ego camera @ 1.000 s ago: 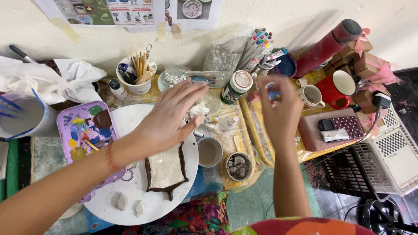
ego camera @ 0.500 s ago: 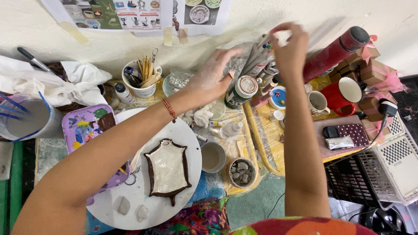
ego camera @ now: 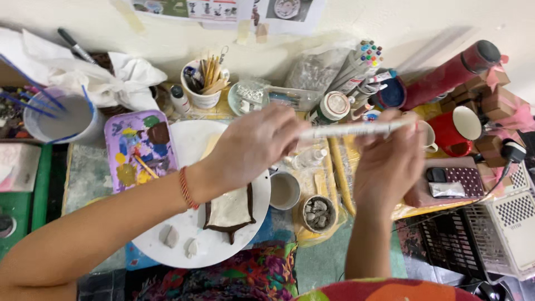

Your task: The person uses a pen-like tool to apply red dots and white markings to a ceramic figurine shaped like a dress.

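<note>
One white marker (ego camera: 356, 130), two hands gripping it.

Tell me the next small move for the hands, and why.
Probably pull the hands apart to uncap the white marker: the left hand and right hand each grip one end of it, held level above the white round board with the clay piece.

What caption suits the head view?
Both hands, left hand and right hand, hold a white pen above a round white board.
</note>
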